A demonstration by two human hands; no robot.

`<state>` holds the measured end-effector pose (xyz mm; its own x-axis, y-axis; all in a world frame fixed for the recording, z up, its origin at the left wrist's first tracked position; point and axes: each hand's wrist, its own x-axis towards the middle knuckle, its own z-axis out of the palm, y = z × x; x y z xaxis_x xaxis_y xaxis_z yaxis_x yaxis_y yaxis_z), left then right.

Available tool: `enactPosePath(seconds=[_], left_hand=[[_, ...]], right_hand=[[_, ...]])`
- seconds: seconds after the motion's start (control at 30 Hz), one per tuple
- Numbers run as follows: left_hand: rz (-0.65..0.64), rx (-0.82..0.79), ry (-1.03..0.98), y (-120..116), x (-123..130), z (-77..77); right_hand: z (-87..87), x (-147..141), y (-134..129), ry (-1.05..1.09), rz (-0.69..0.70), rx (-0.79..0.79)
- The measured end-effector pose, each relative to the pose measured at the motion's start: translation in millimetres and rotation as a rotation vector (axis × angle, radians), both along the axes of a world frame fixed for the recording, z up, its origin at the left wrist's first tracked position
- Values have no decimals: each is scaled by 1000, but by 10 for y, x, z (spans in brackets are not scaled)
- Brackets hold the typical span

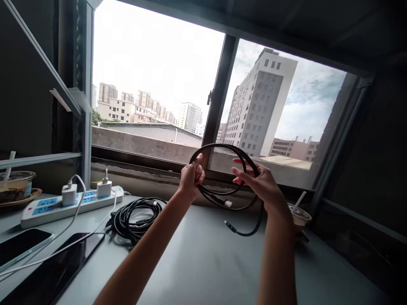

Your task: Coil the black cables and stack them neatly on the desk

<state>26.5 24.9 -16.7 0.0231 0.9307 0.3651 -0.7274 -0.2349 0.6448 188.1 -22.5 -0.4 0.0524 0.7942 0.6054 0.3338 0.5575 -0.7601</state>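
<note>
The left hand has its fingers closed round a looped black cable, lifted above the surface. The right hand spreads its fingers around the loops' right side; that slack hold might let them slip and tangle the dangling plug.

On the desk, left of your left forearm: cable coil; farther left, tablet, then phone; power strip behind both. Looped cable spans your left hand and right hand. Cup behind your right forearm; window behind all.
</note>
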Motion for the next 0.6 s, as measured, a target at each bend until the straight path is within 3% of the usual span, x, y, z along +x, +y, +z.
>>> enactPosePath(seconds=[0.07,0.13,0.3,0.37,0.47,0.6], left_hand=[[-77,-18,-47,-48,-38,52],[-121,-18,-31,-77,-25,59],[25,11,341,15,154,-149],[19,4,473,83,194,-233],[-37,-26,617,132,197,-282],[-142,-28,784,107,219,-303]], right_hand=[[-21,-13,63,77,-38,-6],[-32,-21,117,191,9,-28],[30,-12,48,487,202,-15],[73,1,-55,534,225,-16],[129,-12,-203,552,187,21],[161,-177,-288,661,52,190]])
